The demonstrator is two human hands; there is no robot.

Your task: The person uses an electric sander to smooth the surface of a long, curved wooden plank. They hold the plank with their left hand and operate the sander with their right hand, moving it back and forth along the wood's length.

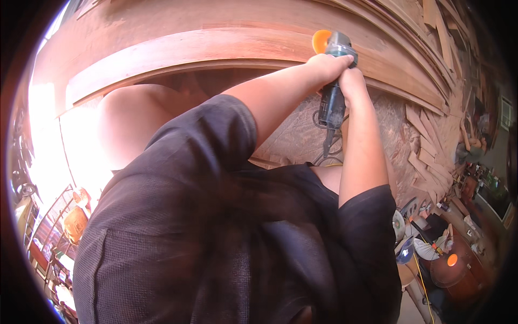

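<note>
– Dark woven short-sleeved shirt [162, 232] right up close. How does the tool beyond it look?

– It's an angle grinder [332, 108] with a slim blue-green body, a grey metal head [340, 41] and a round orange disc [320, 42], held across the near edge of a long reddish-brown wooden plank [216, 46].

– Is the disc touching the wood?

– Can't tell from above.

– And the grips?

– Both closed on it: the left grip [327, 67] near the head, its arm [280, 94] reaching across to the right; the right grip [352, 86] just beside it, the forearm [364, 146] stretched almost straight ahead.
</note>
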